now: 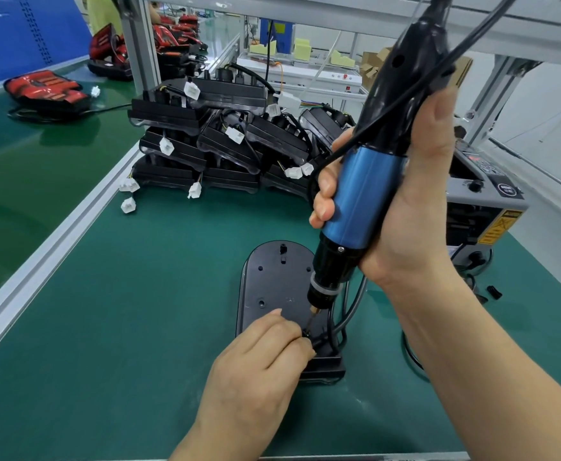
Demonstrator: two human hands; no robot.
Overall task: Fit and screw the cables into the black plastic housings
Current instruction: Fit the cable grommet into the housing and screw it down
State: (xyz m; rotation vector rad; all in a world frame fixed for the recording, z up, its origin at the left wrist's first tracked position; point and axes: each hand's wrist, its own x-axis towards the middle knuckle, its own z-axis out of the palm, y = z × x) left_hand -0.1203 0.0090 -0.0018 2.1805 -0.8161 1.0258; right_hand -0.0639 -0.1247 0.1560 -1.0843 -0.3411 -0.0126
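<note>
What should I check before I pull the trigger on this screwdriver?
1. Tool grip: the right hand wraps the blue screwdriver: ok.
2. The housing lies flat on the green mat: ok.
3. The bit is seated in the screw: cannot tell; the left hand hides the tip.
4. Fingers are clear of the bit: not ok; the left fingertips sit right against it.
5. The cable is seated in the housing's near end: cannot tell; the tool and hand hide it.
</note>
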